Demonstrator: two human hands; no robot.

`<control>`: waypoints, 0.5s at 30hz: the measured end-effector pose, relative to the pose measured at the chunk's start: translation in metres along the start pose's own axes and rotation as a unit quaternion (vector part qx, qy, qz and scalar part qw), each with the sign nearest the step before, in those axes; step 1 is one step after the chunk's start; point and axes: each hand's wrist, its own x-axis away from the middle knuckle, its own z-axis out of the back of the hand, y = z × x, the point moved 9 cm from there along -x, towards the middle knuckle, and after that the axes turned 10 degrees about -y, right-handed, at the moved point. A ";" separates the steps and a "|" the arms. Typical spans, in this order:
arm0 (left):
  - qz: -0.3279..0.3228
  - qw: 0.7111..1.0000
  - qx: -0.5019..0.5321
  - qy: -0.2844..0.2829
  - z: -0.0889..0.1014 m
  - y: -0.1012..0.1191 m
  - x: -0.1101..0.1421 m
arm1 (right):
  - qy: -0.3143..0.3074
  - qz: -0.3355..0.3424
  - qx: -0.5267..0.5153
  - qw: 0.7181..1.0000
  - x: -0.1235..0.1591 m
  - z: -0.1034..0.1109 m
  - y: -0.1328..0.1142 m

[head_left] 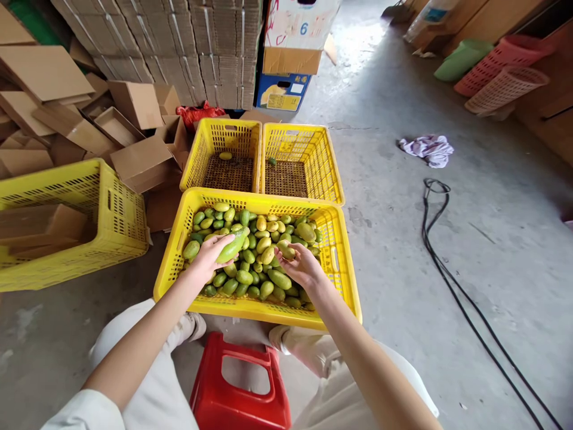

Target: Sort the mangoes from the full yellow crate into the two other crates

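A yellow plastic crate [344,280] in front of me is filled with several green and yellow mangoes [262,242]. My left hand [206,257] is closed round a long green mango [233,246] held just above the pile. My right hand [302,266] reaches into the pile with its fingers curled round a yellowish mango [286,249]. Behind this crate stand two more yellow crates: the left one [201,152] holds a single yellow mango [225,156], the right one [329,167] a single green mango [272,161].
I sit on a red plastic stool [239,400]. Another yellow crate [111,209] with cardboard stands at the left, beside flattened and open cardboard boxes [134,101]. A black cable [447,263] and a cloth [427,149] lie on the concrete floor at the right. Baskets [501,83] lean at the far right.
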 end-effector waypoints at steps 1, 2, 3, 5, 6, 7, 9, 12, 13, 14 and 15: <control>-0.009 1.000 -0.019 -0.001 0.000 0.002 0.000 | -0.001 0.000 0.002 1.000 -0.001 0.000 -0.001; -0.014 0.999 -0.031 0.001 0.000 0.003 0.000 | -0.003 0.000 0.005 1.000 -0.002 0.000 -0.003; -0.012 0.999 -0.036 0.002 0.000 0.003 0.000 | -0.007 0.000 0.008 1.000 -0.003 0.001 -0.004; 0.006 1.000 -0.026 -0.001 0.000 -0.002 -0.002 | -0.018 0.002 0.019 1.000 -0.007 0.000 -0.006; 0.019 1.000 -0.018 -0.004 -0.001 -0.005 -0.004 | -0.023 0.002 0.026 0.999 -0.010 0.000 -0.006; 0.035 0.999 -0.007 -0.009 -0.003 -0.009 -0.005 | -0.027 0.001 0.033 0.999 -0.014 0.001 -0.006; 0.069 0.997 0.023 -0.014 -0.006 -0.020 -0.007 | -0.025 -0.006 0.047 0.999 -0.022 0.003 -0.004; 0.110 0.991 0.075 -0.011 -0.014 -0.040 -0.006 | -0.007 -0.014 0.064 0.998 -0.036 0.013 0.002; 0.122 0.988 0.091 -0.012 -0.017 -0.048 -0.005 | 0.000 -0.013 0.067 0.998 -0.041 0.016 0.003; 0.131 0.986 0.105 -0.010 -0.020 -0.056 -0.004 | 0.008 -0.011 0.070 0.997 -0.045 0.021 0.006; 0.138 0.984 0.116 -0.007 -0.023 -0.064 -0.003 | 0.017 -0.008 0.072 0.997 -0.050 0.026 0.008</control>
